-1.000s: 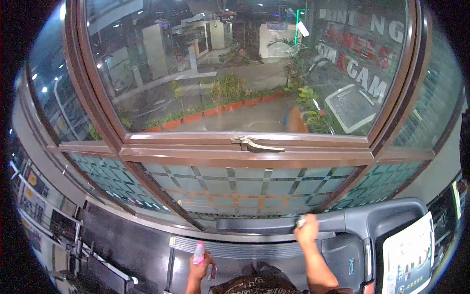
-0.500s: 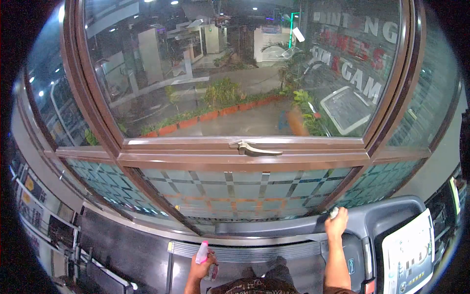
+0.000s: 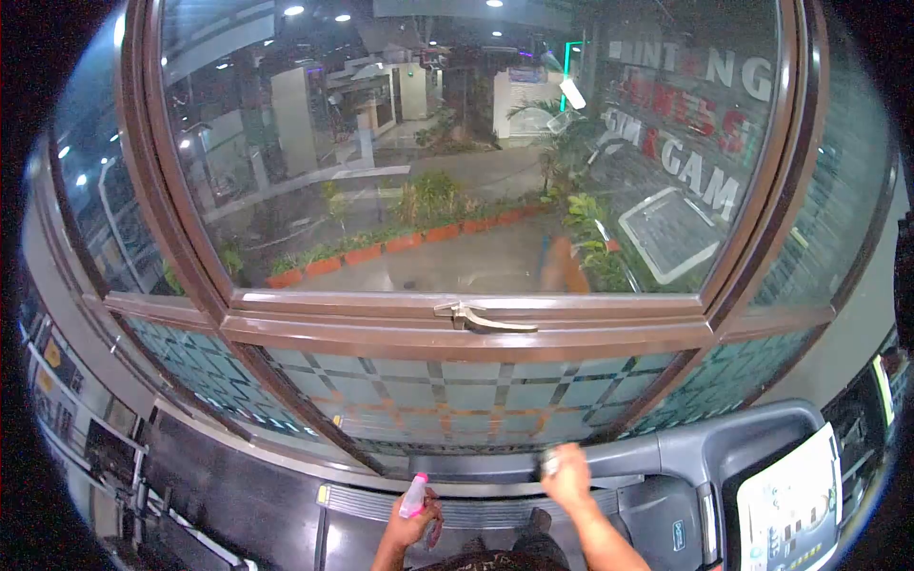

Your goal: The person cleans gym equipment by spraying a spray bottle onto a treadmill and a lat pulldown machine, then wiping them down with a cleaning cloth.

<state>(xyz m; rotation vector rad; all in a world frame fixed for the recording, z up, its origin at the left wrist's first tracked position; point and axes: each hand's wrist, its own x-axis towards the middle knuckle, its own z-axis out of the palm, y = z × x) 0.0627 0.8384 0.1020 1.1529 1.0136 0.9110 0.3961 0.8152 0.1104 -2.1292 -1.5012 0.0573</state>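
Observation:
My left hand (image 3: 411,525) is closed around a clear spray bottle (image 3: 415,497) with a pink top, held upright low in the view, above the treadmill deck. My right hand (image 3: 569,476) is closed at the grey treadmill side rail (image 3: 495,466) below the window. At its fingers shows a small pale and dark bit of something, mostly hidden by the hand and too blurred to name.
A brown-framed window with a metal handle (image 3: 490,320) stands in front, frosted panes below it. The treadmill's white console panel (image 3: 790,500) is at lower right. A black running belt (image 3: 233,476) lies to the left.
My right hand has moved left along the treadmill rail, still closed. My left hand has shifted slightly right and down with the spray bottle. The view has tilted up a little.

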